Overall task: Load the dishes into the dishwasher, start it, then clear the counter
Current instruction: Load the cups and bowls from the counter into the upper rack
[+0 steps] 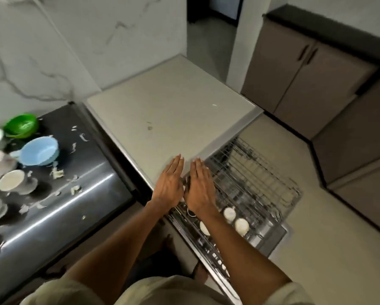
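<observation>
Reaching forward with both arms, the person is holding the left hand (169, 183) and the right hand (199, 187) side by side over the front edge of the dishwasher (171, 111). Both hands are flat, with straight fingers grasping nothing. The loading step is still going on, I think: a few white dishes (241, 225) are sitting in the pulled-out rack (257, 179), which is standing to the right of the dishwasher, below its top edge. Many more are waiting to the left of the dishwasher on the dark counter (74, 172): a blue bowl (40, 151), a green bowl (21, 126) and white cups (14, 180). The next move is probably asking for a turn to the left, to pick up one of these. The rack's long axis is running out from the dishwasher, toward the lower right of the view.
</observation>
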### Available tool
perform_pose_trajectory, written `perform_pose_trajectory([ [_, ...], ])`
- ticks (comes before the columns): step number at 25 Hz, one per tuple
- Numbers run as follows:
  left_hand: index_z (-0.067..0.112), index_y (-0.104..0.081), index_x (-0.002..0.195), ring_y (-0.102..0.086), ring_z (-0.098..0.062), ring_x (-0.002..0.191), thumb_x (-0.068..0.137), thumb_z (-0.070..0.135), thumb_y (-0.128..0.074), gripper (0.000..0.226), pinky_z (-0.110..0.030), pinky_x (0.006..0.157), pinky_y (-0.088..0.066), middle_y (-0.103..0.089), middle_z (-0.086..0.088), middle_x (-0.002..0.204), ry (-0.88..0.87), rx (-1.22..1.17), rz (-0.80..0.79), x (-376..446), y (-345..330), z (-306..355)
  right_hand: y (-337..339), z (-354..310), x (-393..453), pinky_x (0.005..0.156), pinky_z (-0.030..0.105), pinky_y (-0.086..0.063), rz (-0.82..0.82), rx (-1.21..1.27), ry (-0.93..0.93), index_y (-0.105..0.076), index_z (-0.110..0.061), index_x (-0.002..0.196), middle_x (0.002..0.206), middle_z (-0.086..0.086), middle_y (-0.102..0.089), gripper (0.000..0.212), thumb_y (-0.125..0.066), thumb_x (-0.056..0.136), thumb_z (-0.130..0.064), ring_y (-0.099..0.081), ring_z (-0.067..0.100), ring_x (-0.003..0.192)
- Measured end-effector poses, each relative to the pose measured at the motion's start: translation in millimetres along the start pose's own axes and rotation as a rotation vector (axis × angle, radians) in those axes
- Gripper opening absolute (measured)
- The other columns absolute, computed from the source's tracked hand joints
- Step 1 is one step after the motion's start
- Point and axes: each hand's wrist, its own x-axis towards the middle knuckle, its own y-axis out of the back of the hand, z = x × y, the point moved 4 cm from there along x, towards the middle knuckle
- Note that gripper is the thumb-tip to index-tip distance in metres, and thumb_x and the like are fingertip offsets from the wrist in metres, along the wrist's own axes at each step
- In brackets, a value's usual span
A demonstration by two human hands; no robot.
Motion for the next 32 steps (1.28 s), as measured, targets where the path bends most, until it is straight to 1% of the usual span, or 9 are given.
perform_pose_trajectory([
  [4, 0.003, -0.019, 0.156, -0.012, -0.022, 0.153, 0.103, 0.016, -0.032, 0.056, -0.032, 0.125, -0.008, -0.017, -0.014, 0.164, 0.137, 0.018, 0.114, -20, 44, -50, 3, -67, 24, 0.125, 0.036, -0.003, 0.039, 0.033, 0.184, -0.012, -0.007, 0.159, 0.167, 0.012, -0.007, 0.061, -0.030, 0.107, -0.032, -0.008, 0.023, 0.155],
  [8, 0.000, -0.023, 0.154, -0.012, -0.022, 0.153, 0.098, 0.029, -0.016, 0.064, -0.031, 0.124, -0.006, -0.018, -0.016, 0.163, 0.261, 0.048, 0.211, -47, 87, -110, -5, -143, 43, 0.125, 0.035, -0.006, 0.053, 0.077, 0.352, -0.021, -0.006, 0.158, 0.166, 0.013, -0.017, 0.059, -0.034, 0.105, -0.030, -0.014, 0.023, 0.154],
  [12, 0.002, -0.016, 0.156, -0.004, -0.022, 0.154, 0.101, 0.029, -0.026, 0.063, -0.032, 0.124, -0.001, -0.009, -0.012, 0.165, 0.406, 0.047, 0.268, -74, 130, -176, -18, -230, 58, 0.125, 0.036, -0.010, 0.046, 0.128, 0.491, -0.025, -0.005, 0.157, 0.164, 0.013, -0.021, 0.062, -0.035, 0.102, -0.032, -0.018, 0.023, 0.153],
  [17, -0.003, -0.028, 0.152, -0.018, -0.025, 0.151, 0.092, 0.031, -0.024, 0.069, -0.036, 0.125, -0.011, -0.024, -0.017, 0.160, 0.516, -0.003, 0.371, -112, 191, -257, -38, -340, 73, 0.122, 0.041, -0.026, 0.043, 0.184, 0.600, -0.040, 0.001, 0.149, 0.155, 0.018, -0.040, 0.064, -0.037, 0.096, -0.033, -0.036, 0.028, 0.146],
  [19, -0.004, -0.029, 0.151, -0.020, -0.027, 0.150, 0.090, 0.033, -0.023, 0.072, -0.039, 0.124, -0.015, -0.026, -0.018, 0.160, 0.605, -0.056, 0.404, -132, 209, -288, -50, -382, 74, 0.120, 0.041, -0.028, 0.004, 0.218, 0.636, -0.045, 0.002, 0.146, 0.151, 0.019, -0.046, 0.065, -0.035, 0.092, -0.033, -0.041, 0.030, 0.142],
  [21, -0.004, -0.027, 0.152, -0.022, -0.029, 0.151, 0.091, 0.032, -0.026, 0.071, -0.034, 0.123, -0.014, -0.026, -0.018, 0.160, 0.724, -0.092, 0.420, -151, 224, -315, -62, -417, 70, 0.118, 0.040, -0.030, -0.062, 0.200, 0.683, -0.044, 0.001, 0.146, 0.149, 0.019, -0.047, 0.062, -0.042, 0.091, -0.028, -0.043, 0.031, 0.140],
  [24, -0.003, -0.022, 0.154, -0.026, -0.029, 0.149, 0.099, 0.014, -0.042, 0.061, -0.032, 0.120, -0.017, -0.027, -0.019, 0.160, 0.842, -0.174, 0.395, -170, 234, -344, -84, -453, 69, 0.115, 0.041, -0.033, -0.157, 0.141, 0.712, -0.040, -0.001, 0.148, 0.148, 0.018, -0.047, 0.067, -0.061, 0.089, -0.022, -0.044, 0.031, 0.138],
  [29, 0.001, -0.038, 0.149, -0.047, -0.032, 0.134, 0.097, 0.018, -0.041, 0.056, -0.037, 0.111, -0.031, -0.050, -0.021, 0.146, 0.865, -0.250, 0.329, -174, 229, -370, -111, -480, 73, 0.117, 0.037, -0.028, -0.300, 0.041, 0.739, -0.025, -0.001, 0.154, 0.151, 0.015, -0.039, 0.071, -0.051, 0.096, -0.030, -0.037, 0.028, 0.138],
  [32, 0.000, -0.044, 0.146, -0.050, -0.033, 0.130, 0.095, 0.010, -0.047, 0.051, -0.038, 0.109, -0.034, -0.055, -0.022, 0.141, 0.892, -0.277, 0.366, -169, 231, -375, -118, -485, 79, 0.111, 0.034, -0.031, -0.302, 0.025, 0.748, -0.029, -0.001, 0.151, 0.142, 0.014, -0.044, 0.067, -0.054, 0.094, -0.028, -0.042, 0.028, 0.131],
])
